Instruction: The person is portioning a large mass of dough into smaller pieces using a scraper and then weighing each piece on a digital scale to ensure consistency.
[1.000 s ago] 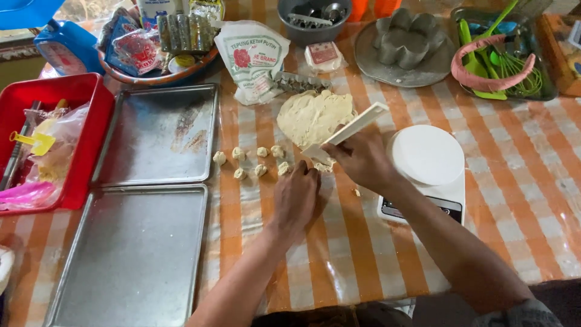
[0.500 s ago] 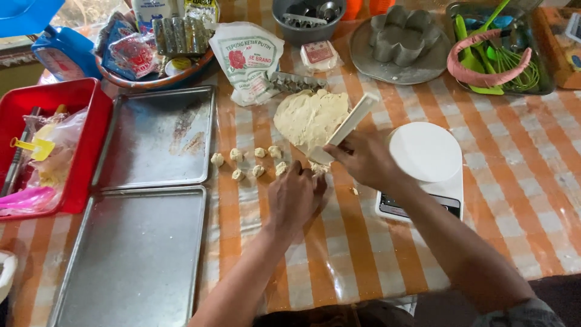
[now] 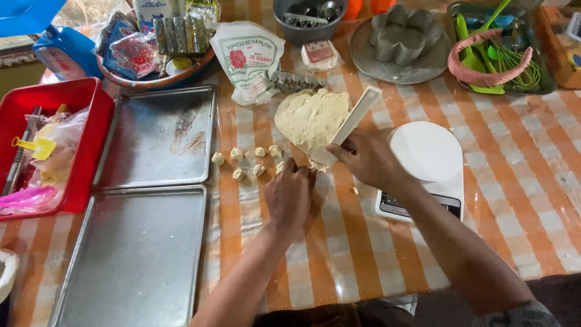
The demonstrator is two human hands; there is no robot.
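- Right hand [image 3: 366,158] — fingers wrapped tight around the lower end of a flat cream-white plastic scraper [image 3: 350,124], gripping it firmly.
- Scraper: long axis runs diagonally, free end pointing up and to the right, away from the person; lower edge set down at the near edge of the flattened pale-yellow dough slab [image 3: 311,117].
- Dough slab: irregular, roughly oval, rough-surfaced, lying on the orange-and-white checked tablecloth [image 3: 532,175].
- Left hand [image 3: 289,195] — just below and left of the slab's near edge, knuckles up, fingers curled together; fingertips meet crumbs of dough by the scraper's lower end. Whether they pinch a piece cannot be told.
- Small cut dough lumps [image 3: 251,161] — two short rows left of the slab's near edge, well separated from each other.
- White round-topped kitchen scale [image 3: 426,154]: right of the slab, just beside the right wrist.
- Two empty metal baking trays [image 3: 157,136]: left of the slab, beyond the lumps, one nearer than the other.
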